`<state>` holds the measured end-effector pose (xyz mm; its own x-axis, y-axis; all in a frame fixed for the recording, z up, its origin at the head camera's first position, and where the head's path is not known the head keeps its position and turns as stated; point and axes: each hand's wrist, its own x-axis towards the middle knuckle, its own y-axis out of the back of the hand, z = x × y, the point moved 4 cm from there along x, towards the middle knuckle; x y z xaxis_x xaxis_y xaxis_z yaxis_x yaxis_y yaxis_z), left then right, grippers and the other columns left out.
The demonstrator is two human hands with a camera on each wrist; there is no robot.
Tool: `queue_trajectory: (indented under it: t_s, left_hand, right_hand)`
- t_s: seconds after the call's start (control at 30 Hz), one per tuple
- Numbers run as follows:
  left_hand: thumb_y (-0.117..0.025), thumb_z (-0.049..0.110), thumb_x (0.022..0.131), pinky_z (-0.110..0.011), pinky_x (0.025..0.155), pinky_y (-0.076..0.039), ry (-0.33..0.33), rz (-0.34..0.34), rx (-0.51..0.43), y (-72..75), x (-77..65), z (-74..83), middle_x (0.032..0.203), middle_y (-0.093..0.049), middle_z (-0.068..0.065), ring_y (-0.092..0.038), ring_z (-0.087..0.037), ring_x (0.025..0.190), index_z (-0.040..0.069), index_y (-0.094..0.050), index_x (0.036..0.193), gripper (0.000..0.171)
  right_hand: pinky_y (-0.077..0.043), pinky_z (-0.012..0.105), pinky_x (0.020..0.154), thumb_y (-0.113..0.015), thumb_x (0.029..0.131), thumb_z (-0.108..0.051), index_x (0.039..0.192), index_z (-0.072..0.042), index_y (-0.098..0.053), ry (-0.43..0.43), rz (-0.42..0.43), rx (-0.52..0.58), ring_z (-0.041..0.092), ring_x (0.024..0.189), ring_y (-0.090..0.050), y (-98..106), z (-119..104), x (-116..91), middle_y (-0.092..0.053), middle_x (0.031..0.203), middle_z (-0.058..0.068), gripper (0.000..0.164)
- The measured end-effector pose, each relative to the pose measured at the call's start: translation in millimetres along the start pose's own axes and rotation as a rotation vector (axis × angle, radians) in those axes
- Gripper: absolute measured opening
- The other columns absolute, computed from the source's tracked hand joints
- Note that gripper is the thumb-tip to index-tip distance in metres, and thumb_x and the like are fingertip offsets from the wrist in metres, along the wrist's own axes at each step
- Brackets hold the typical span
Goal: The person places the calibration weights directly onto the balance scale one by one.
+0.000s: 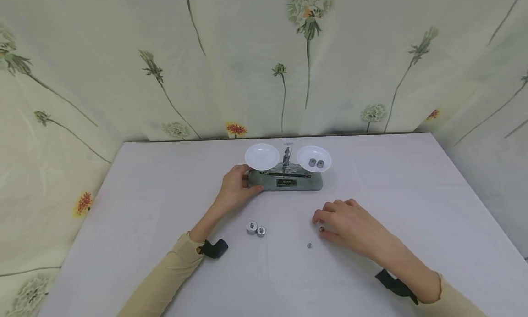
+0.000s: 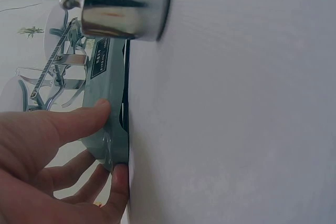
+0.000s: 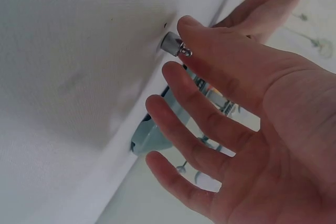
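A balance scale with a grey-green base (image 1: 270,183) stands near the back of the table. My left hand (image 1: 237,186) grips the base's left end, thumb on the front and fingers around the end. Two metal weights (image 1: 320,164) lie in the right white pan (image 1: 303,152); the left pan (image 1: 261,156) holds nothing. Low over the table, my right hand (image 1: 350,226) is spread around a small knobbed weight (image 3: 171,44). That weight sits between thumb and index finger, with a gap to the index fingertip. Another tiny weight (image 1: 309,245) stands just left of this hand.
Two larger weights (image 1: 252,227) stand side by side in front of the scale, between the hands; one looms close in the left wrist view. A white cloth covers the table (image 1: 165,179). Behind hangs a flower-printed curtain (image 1: 247,69).
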<state>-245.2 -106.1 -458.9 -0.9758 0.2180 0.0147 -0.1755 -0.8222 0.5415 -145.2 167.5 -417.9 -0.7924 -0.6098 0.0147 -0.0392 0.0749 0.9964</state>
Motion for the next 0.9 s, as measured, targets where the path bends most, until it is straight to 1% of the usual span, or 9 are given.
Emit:
queue_trajectory:
  t_s: [0.33,0.6,0.9]
  left_hand:
    - [-0.085,0.009,0.092,-0.041,0.101,-0.067,0.006,-0.003,-0.001,0.0,-0.8,0.5,0.145,-0.058,-0.028,-0.072,-0.04,0.121,-0.005,-0.059,0.146,0.061]
    - [-0.085,0.009,0.091,-0.04,0.1,-0.067,-0.011,-0.001,-0.003,-0.3,0.1,-1.1,0.142,-0.06,-0.029,-0.073,-0.042,0.12,-0.005,-0.06,0.145,0.06]
    - [-0.085,0.01,0.092,-0.041,0.099,-0.067,-0.01,-0.003,0.008,0.7,-1.4,1.2,0.142,-0.06,-0.028,-0.073,-0.041,0.12,-0.005,-0.06,0.145,0.06]
  right_hand:
    - [-0.06,0.05,0.086,-0.092,0.085,-0.025,0.103,-0.027,-0.077,-0.005,-0.021,0.0,0.017,0.089,-0.068,-1.5,-1.1,0.4,-0.074,0.094,-0.008,0.023]
    - [-0.06,0.048,0.084,-0.093,0.084,-0.024,0.102,-0.027,-0.076,0.006,-0.012,-0.015,0.016,0.086,-0.066,-1.4,-1.8,0.0,-0.072,0.089,-0.01,0.025]
    - [-0.059,0.047,0.084,-0.093,0.084,-0.024,0.099,-0.026,-0.075,-0.007,-0.036,-0.01,0.013,0.084,-0.063,-1.3,-2.1,1.4,-0.071,0.088,-0.011,0.024]
